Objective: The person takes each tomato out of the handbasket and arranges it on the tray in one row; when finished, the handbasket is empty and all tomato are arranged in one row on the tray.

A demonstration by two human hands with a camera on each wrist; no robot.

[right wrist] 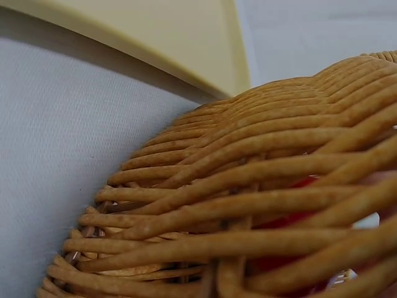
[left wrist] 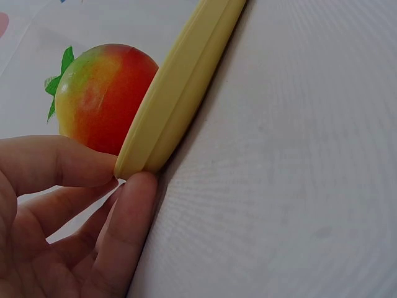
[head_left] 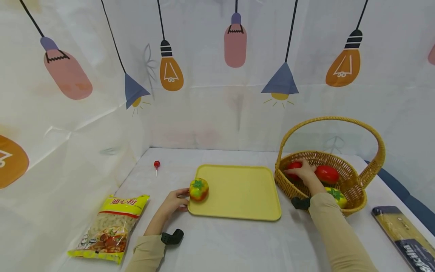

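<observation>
My left hand (head_left: 176, 200) pinches the left rim of a yellow tray (head_left: 238, 192), the thumb at its upper edge and fingertips under it in the left wrist view. Close to that hand, a glossy red-and-yellow tomato (head_left: 199, 189) with green leaves sits on the tray. Inside a wicker basket (head_left: 353, 166) at the right, my right hand (head_left: 305, 172) grips a round red fruit (head_left: 294, 166), partly covered by the fingers. Another red fruit (head_left: 327, 174) and a yellow-green tomato (head_left: 336, 196) lie in the basket. Basket weave hides most of the hand in the right wrist view.
A bag of pasta (head_left: 112, 228) lies at the front left, and a red lollipop (head_left: 156, 165) behind it. A long flat package (head_left: 404, 236) lies at the right edge. The basket's tall handle (head_left: 331, 118) arches over its opening. Printed cloth hangs behind.
</observation>
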